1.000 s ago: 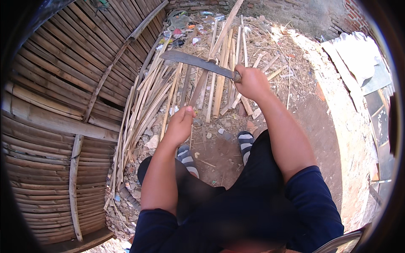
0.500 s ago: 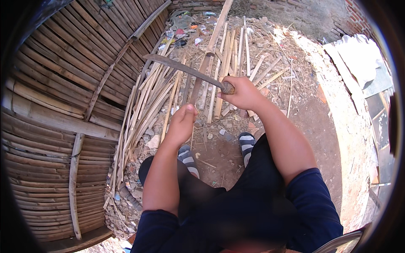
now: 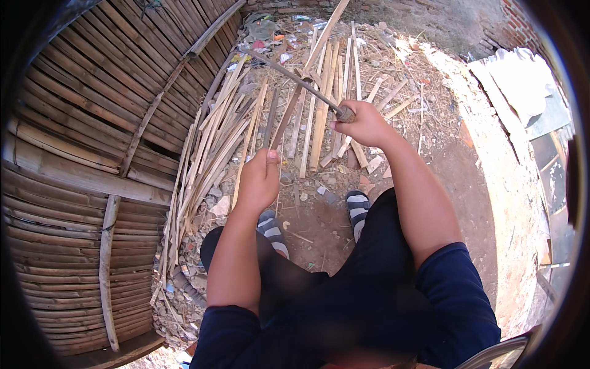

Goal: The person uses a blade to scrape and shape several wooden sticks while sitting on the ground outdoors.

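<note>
Your left hand grips the near end of a bamboo strip, right of the bamboo wall, nearly where it was half a second ago; the strip's far end has swung slightly away from that wall. Your right hand, closed round the handle of the machete, has shifted farther from the wall. The blade, now nearly edge-on, crosses the strip; I cannot tell whether they touch.

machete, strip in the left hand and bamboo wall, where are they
Machete (image 3: 316, 93), head view: on the blade.
Strip (image 3: 287, 117), head view: on its darker lower length.
Bamboo wall (image 3: 89, 123), head view: on its upper slats.
</note>
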Action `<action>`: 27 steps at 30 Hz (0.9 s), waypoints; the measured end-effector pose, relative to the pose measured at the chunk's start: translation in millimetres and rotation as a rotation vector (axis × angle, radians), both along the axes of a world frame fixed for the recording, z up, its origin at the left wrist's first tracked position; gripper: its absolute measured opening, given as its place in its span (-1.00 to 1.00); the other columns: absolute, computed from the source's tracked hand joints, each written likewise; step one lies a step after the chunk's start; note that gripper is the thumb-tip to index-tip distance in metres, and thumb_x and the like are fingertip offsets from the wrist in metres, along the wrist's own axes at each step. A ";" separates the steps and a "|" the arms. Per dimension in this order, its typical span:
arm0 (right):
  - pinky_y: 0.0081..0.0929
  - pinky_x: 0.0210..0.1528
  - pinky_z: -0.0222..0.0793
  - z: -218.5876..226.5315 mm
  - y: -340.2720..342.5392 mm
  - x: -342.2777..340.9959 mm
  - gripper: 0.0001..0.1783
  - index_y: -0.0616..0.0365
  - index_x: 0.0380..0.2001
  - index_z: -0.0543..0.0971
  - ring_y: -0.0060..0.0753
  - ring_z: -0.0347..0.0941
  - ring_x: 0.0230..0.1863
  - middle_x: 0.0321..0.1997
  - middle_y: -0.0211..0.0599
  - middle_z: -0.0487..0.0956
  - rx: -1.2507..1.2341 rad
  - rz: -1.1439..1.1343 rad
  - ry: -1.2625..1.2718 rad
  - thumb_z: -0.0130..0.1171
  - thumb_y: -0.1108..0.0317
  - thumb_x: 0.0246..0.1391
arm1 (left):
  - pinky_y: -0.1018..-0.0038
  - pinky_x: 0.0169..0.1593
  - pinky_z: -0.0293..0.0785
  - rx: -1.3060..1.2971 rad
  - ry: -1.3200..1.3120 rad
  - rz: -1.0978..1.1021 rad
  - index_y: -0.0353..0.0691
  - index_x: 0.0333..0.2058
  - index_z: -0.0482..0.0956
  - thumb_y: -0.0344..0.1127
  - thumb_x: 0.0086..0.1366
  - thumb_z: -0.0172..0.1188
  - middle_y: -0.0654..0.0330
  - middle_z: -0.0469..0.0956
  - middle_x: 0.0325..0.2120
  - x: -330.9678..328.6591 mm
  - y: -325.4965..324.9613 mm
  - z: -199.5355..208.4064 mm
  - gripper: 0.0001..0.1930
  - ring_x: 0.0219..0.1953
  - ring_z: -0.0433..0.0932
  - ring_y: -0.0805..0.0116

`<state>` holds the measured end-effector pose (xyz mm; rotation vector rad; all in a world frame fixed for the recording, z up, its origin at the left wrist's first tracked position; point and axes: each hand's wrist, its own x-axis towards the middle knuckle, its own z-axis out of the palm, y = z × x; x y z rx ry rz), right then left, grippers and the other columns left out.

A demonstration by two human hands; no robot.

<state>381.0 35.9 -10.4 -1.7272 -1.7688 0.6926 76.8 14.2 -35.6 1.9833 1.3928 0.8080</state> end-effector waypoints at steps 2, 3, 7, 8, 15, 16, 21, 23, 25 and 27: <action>-0.16 -0.10 0.58 -4.7 0.5 -0.7 -0.32 0.29 0.15 0.62 -0.08 0.70 -0.19 -0.24 -0.12 0.73 -0.154 0.044 0.185 0.49 0.03 0.09 | -0.05 -0.19 0.49 0.087 0.039 0.040 -0.31 -0.20 0.57 -0.09 0.64 -0.08 -0.24 0.62 -0.42 3.0 -1.6 1.1 -0.60 -0.31 0.62 -0.35; -0.18 -0.08 0.57 -5.9 0.8 -1.2 -0.25 0.35 0.18 0.59 -0.11 0.70 -0.17 -0.20 -0.10 0.74 -0.264 0.042 0.235 0.50 0.00 0.09 | -0.09 -0.18 0.48 0.112 0.088 0.056 -0.31 -0.21 0.55 -0.10 0.64 -0.07 -0.26 0.62 -0.42 2.2 -0.4 1.2 -0.61 -0.30 0.61 -0.37; -0.15 -0.06 0.57 -11.3 -0.3 0.3 -0.29 0.31 0.14 0.62 -0.01 0.70 -0.18 -0.18 0.00 0.74 -0.049 0.056 0.094 0.51 -0.02 0.09 | -0.20 -0.19 0.44 0.182 0.187 0.116 -0.32 -0.23 0.50 -0.13 0.62 -0.05 -0.29 0.62 -0.40 -0.3 2.1 0.1 -0.65 -0.29 0.59 -0.44; -0.14 -0.07 0.57 -10.5 -0.1 -1.0 -0.31 0.27 0.13 0.63 0.01 0.70 -0.19 -0.22 0.00 0.73 0.087 0.072 0.013 0.51 -0.02 0.09 | -0.21 -0.20 0.43 0.193 0.188 0.131 -0.32 -0.23 0.49 -0.14 0.61 -0.04 -0.30 0.62 -0.41 -0.6 1.8 0.6 -0.66 -0.30 0.58 -0.44; 0.00 -0.11 0.55 13.0 -14.2 -20.8 -0.59 0.07 -0.09 0.67 0.17 0.67 -0.19 -0.31 0.03 0.70 0.169 0.078 -0.172 0.46 0.06 0.12 | -0.21 -0.20 0.43 0.201 0.190 0.146 -0.31 -0.21 0.49 -0.15 0.61 -0.04 -0.31 0.62 -0.39 0.1 0.9 6.0 -0.67 -0.28 0.58 -0.47; 0.03 -0.13 0.55 14.2 -14.4 -19.1 -0.61 0.07 -0.11 0.66 0.18 0.66 -0.19 -0.32 0.03 0.69 0.198 0.055 -0.218 0.45 0.07 0.12 | -0.21 -0.19 0.43 0.190 0.199 0.140 -0.31 -0.21 0.50 -0.14 0.61 -0.04 -0.31 0.62 -0.39 0.3 0.6 6.1 -0.67 -0.27 0.59 -0.46; -0.05 -0.24 0.49 13.9 -5.7 2.3 -0.60 0.13 -0.21 0.63 0.13 0.63 -0.35 -0.45 0.00 0.65 0.225 -0.053 -0.264 0.49 0.05 0.12 | -0.08 -0.21 0.47 0.123 0.044 0.027 -0.32 -0.21 0.56 -0.10 0.63 -0.05 -0.24 0.64 -0.39 -6.9 4.9 -2.7 -0.62 -0.28 0.63 -0.35; -0.11 -0.22 0.48 20.5 -13.6 -1.1 -0.58 0.15 -0.22 0.63 0.02 0.64 -0.33 -0.43 -0.06 0.66 0.161 -0.010 -0.163 0.52 0.06 0.09 | 0.04 -0.25 0.49 0.105 -0.022 0.008 -0.30 -0.23 0.58 -0.05 0.64 -0.05 -0.11 0.65 -0.43 -13.2 6.3 -15.0 -0.58 -0.36 0.66 -0.17; -0.25 -0.19 0.45 20.2 -14.5 0.4 -0.54 0.18 -0.20 0.62 -0.27 0.58 -0.30 -0.38 -0.24 0.65 0.103 0.025 -0.042 0.57 0.08 0.05 | 0.22 -0.35 0.42 -0.119 -0.121 0.004 -0.28 -0.19 0.58 -0.03 0.66 -0.07 0.11 0.56 -0.49 -20.1 9.8 -17.0 -0.57 -0.48 0.54 0.15; -0.28 -0.19 0.44 15.7 -17.5 7.3 -0.53 0.19 -0.18 0.62 -0.36 0.53 -0.30 -0.37 -0.31 0.63 0.135 0.022 0.040 0.57 0.06 0.08 | 0.38 -0.43 0.33 -0.372 -0.287 -0.011 -0.25 -0.14 0.56 -0.02 0.68 -0.11 0.28 0.45 -0.53 -20.7 10.5 -9.6 -0.58 -0.55 0.39 0.41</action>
